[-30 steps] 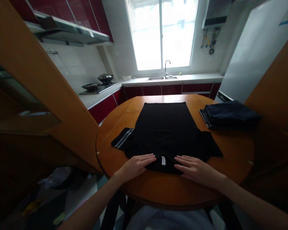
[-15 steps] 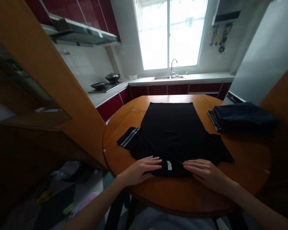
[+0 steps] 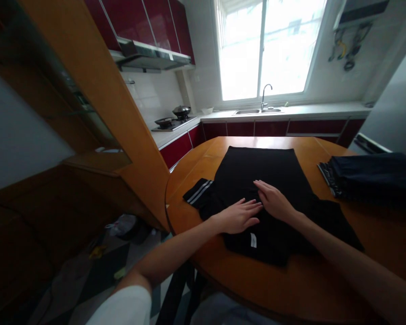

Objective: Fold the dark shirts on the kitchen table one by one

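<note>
A black short-sleeved shirt [image 3: 257, 164] lies spread on the wooden table [image 3: 203, 266], its collar end with a white label [image 3: 253, 240] towards me. Two pale stripes edge the left sleeve [image 3: 199, 192]. My left hand [image 3: 240, 216] rests flat over the upper part of the shirt, fingers stretched out and pointing right. Slightly farther away, my right hand [image 3: 274, 201] lies on the shirt's middle with fingers extended towards the left. The fingertips of both hands are close together, and neither hand grips the cloth.
Folded dark clothes [image 3: 375, 176] are stacked at the table's right side. Beyond the table runs a counter with a sink [image 3: 253, 111] and a stove [image 3: 174, 124] holding pans. A wooden cabinet frame [image 3: 122, 122] stands at the left; items lie on the floor below.
Both hands have moved from the collar edge up onto the shirt's middle and closer together. The collar end now lies flatter, nearer to me. The view has turned slightly left.
</note>
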A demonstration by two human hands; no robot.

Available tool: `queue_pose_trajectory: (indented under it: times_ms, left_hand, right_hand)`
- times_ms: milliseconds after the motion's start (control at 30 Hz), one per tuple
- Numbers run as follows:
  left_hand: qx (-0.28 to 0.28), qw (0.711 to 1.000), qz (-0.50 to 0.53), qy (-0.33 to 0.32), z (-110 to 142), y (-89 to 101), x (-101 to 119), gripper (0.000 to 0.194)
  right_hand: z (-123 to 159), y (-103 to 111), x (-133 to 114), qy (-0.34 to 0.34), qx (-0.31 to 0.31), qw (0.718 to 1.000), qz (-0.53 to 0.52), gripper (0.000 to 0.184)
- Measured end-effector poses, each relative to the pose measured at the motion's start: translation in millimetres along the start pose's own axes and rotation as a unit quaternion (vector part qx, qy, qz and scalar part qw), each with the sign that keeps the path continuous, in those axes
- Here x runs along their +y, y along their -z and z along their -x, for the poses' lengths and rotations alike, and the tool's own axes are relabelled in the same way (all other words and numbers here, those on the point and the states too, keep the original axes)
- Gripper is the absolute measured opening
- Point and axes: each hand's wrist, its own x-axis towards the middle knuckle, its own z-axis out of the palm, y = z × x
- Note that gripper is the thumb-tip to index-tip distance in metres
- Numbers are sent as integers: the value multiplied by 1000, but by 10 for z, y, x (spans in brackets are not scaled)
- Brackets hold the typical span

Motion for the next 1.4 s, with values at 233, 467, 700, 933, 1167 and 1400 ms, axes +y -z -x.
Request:
queue_pose_trajectory:
  times_ms: [233, 467, 700, 933, 1167, 1400]
  left_hand:
    - [-18, 1000, -22, 6, -3, -226, -98, 63]
    - [-14, 998, -55, 33, -13, -253, -149, 73]
    - [-11, 992, -87, 90, 23, -251, -132, 72]
    - [29, 977, -97, 189, -15, -287, -260, 64]
    - [77, 940, -77, 324, -1, -235, -442, 66]
    - [73, 954, -73, 281, -30, -232, -441, 66]
  right_hand:
    - [47, -448, 263, -42, -85, 994, 50, 49]
    - [24, -448, 300, -73, -90, 990, 83, 53]
    - [77, -438, 202, -89, -128, 977, 147, 56]
    - [76, -373, 155, -165, -136, 961, 177, 60]
    - [110, -275, 224, -223, -112, 948, 196, 60]
    - [87, -359, 36, -62, -107, 988, 97, 56]
